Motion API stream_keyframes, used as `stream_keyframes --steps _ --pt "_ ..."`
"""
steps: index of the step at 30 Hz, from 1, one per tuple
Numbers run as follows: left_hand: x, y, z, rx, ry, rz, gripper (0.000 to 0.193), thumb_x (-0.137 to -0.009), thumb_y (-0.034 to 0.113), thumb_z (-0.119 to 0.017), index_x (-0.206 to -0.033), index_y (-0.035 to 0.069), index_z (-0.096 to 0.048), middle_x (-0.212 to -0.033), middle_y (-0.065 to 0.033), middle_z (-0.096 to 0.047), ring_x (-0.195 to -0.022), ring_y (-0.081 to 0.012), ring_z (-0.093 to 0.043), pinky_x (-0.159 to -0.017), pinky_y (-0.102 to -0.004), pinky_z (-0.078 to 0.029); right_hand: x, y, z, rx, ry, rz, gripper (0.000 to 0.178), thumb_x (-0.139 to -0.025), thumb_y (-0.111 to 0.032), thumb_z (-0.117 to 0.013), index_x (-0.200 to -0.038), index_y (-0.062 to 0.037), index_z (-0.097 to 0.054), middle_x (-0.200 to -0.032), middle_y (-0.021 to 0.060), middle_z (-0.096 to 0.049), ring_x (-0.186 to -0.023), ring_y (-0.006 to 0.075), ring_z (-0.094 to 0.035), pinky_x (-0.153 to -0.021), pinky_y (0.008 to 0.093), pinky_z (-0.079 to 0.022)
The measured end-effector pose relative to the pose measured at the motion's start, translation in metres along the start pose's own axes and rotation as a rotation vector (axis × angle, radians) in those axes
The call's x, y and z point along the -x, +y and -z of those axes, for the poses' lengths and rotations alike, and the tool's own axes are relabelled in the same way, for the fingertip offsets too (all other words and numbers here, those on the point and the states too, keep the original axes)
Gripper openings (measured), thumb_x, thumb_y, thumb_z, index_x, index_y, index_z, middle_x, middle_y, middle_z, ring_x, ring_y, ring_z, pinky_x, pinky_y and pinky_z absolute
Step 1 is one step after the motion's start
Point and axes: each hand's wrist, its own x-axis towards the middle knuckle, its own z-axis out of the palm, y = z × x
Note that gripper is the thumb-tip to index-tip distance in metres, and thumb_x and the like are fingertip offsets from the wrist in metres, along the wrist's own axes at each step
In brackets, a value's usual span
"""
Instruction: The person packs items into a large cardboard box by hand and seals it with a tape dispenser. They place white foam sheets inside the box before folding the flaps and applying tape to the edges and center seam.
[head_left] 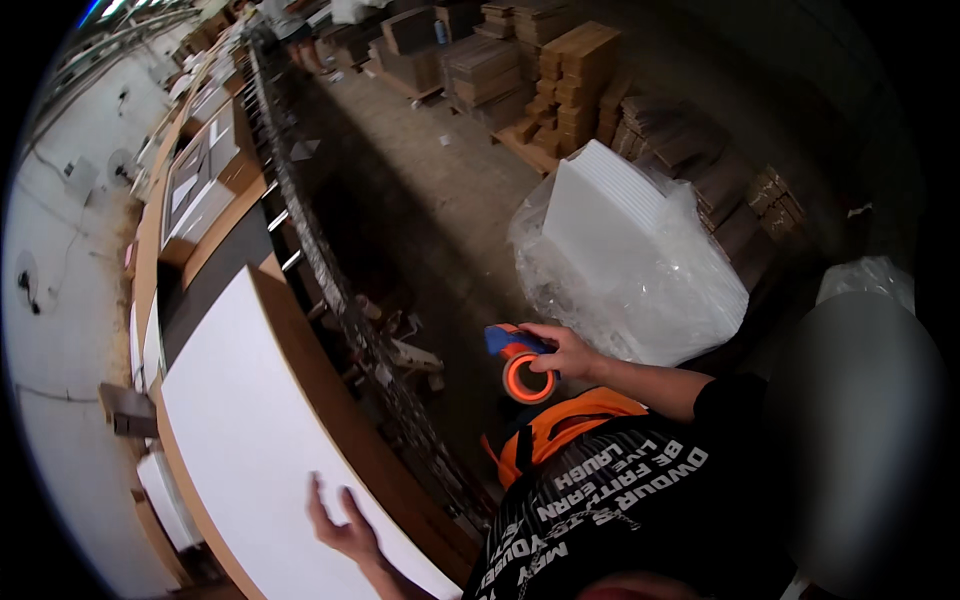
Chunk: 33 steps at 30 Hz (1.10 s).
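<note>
In my right hand [567, 355] is a handheld tape dispenser [512, 340] with blue and red-orange parts. My fingers are closed around it, and its roll of tape [528, 378] shows a bright orange ring. It is held in front of my waist, to the right of the conveyor. My left hand [345, 525] has its fingers apart and holds nothing. It is over the near right part of a long carton with a white top [250, 390] and brown sides; whether it touches the surface I cannot tell.
The roller conveyor [325, 270] runs away to the far left, carrying an open carton of panels [205, 180]. White sheets wrapped in clear plastic [640, 250] stand at my right. Stacked brown boards [575, 85] sit on pallets behind. Another person [290, 25] stands far off.
</note>
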Motion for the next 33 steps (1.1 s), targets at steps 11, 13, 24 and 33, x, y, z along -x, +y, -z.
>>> stream_keyframes --steps 11,13,24,33 --pt "-0.037 0.073 -0.205 1.101 -0.575 0.67 0.036 -0.087 0.005 -0.056 -0.123 -0.001 -0.052 -0.11 -0.0077 -0.062 -0.101 -0.017 -0.06 -0.089 -0.031 -0.049 -0.074 -0.028 -0.039 -0.227 -0.349 -0.012 0.093 -0.079 -0.017 -0.075 -0.152 -0.0031 -0.017 -0.151 0.0127 -0.031 -0.132 0.0199 -0.04 -0.107 0.0342 -0.035" --pt "-0.073 0.059 -0.228 1.306 -0.499 0.847 0.034 -0.086 0.009 -0.052 -0.119 0.0 -0.055 -0.108 -0.0117 -0.062 -0.094 -0.0261 -0.065 -0.077 -0.0439 -0.057 -0.098 0.004 0.039 -0.326 -0.244 -0.029 0.097 -0.077 -0.02 -0.078 -0.152 -0.0043 -0.018 -0.155 0.0116 -0.026 -0.133 0.0231 -0.038 -0.108 0.0388 -0.035" --pt "-0.313 -0.058 -0.285 0.582 -0.16 0.75 0.052 -0.088 0.057 -0.051 -0.108 0.009 -0.058 -0.069 0.0027 -0.054 -0.044 -0.0095 -0.04 -0.038 -0.0215 -0.028 -0.262 0.113 0.434 0.86 0.837 -0.731 0.124 -0.062 -0.04 -0.082 -0.152 -0.0034 -0.006 -0.159 0.0189 0.001 -0.145 0.0429 -0.003 -0.115 0.0543 -0.016" --pt "-0.376 -0.099 -0.308 0.332 0.112 1.062 0.067 -0.076 0.07 -0.055 -0.101 0.008 -0.055 -0.06 0.0001 -0.039 -0.038 -0.0125 -0.03 -0.037 -0.0252 -0.026 -0.253 0.154 0.392 1.016 0.614 -0.771 0.093 -0.059 -0.013 -0.072 -0.142 -0.0015 -0.031 -0.14 0.0208 -0.032 -0.129 0.0386 -0.032 -0.111 0.0517 -0.02"
